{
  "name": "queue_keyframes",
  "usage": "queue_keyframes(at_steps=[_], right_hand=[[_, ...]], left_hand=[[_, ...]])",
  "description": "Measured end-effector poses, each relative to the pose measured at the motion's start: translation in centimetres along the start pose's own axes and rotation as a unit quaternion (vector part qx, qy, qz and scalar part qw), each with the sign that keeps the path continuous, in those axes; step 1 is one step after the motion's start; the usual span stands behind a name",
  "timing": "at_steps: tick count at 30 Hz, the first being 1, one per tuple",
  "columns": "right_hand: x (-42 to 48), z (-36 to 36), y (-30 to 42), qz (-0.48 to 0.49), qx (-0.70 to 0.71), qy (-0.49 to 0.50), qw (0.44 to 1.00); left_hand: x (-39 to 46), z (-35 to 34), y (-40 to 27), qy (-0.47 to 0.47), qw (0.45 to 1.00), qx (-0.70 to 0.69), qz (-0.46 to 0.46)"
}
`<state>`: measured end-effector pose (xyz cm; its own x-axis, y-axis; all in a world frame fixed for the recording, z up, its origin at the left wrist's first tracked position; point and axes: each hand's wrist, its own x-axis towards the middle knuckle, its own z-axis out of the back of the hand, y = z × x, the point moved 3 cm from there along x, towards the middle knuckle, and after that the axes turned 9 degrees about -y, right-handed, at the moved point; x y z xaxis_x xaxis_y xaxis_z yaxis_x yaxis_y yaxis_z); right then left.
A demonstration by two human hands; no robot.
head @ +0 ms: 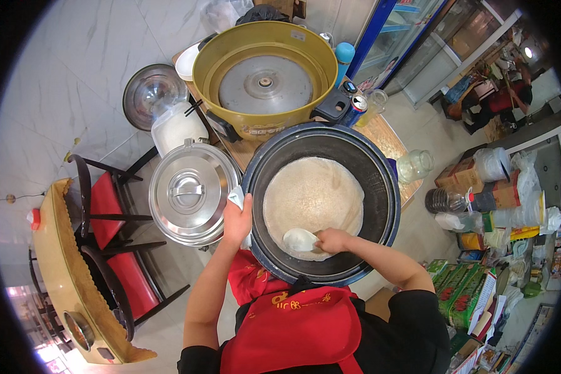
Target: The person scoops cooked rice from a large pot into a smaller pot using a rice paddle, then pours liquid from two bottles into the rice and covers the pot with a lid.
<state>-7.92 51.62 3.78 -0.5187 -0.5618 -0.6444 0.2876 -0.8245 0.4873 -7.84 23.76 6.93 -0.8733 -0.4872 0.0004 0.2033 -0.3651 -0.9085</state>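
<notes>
In front of me is a large dark inner pot [378, 187] of a rice cooker, leaning against the front of a wooden table. A flat, pale layer of what looks like cooked rice [313, 196] covers its bottom. My left hand [238, 222] grips the pot's left rim through a folded pale cloth [236, 196]. My right hand [335, 240] reaches inside and holds a white scoop [300, 239] against the near edge of the rice. Behind the pot stands the gold rice cooker housing [262, 124], with its round metal heating plate [266, 89] exposed.
A lidded stainless steel pot [187, 191] stands close on the left, beside a white tub [180, 128] with chopsticks. A drink can [355, 111], a glass jar [416, 166] and a blue flask [344, 61] stand on the table [385, 135]. Red-seated chairs [105, 205] are farther left.
</notes>
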Motion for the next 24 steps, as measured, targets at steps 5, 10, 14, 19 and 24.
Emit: queue_keyframes(at_steps=[5,10,14,19,24], right_hand=[[-0.7,0.0,0.4,0.047,0.003,0.047,0.998],[-0.3,-1.1,-1.8,0.014,0.173,0.137,0.975],[-0.4,-1.2,-2.0,-0.04,0.275,0.175,0.945],[-0.2,0.0,-3.4,-0.043,0.286,0.108,0.951],[-1.1,2.4,-1.7,0.035,-0.081,0.031,0.996]], left_hand=[[-0.1,0.1,-0.1,-0.006,1.0,0.007,-0.004],[-0.1,0.3,-1.0,0.001,1.0,0.026,0.007],[-0.1,0.3,-1.1,-0.005,1.0,0.02,0.007],[-0.2,0.4,-1.5,-0.015,0.999,0.032,0.01],[-0.3,0.4,-1.4,-0.014,0.999,0.031,0.018]])
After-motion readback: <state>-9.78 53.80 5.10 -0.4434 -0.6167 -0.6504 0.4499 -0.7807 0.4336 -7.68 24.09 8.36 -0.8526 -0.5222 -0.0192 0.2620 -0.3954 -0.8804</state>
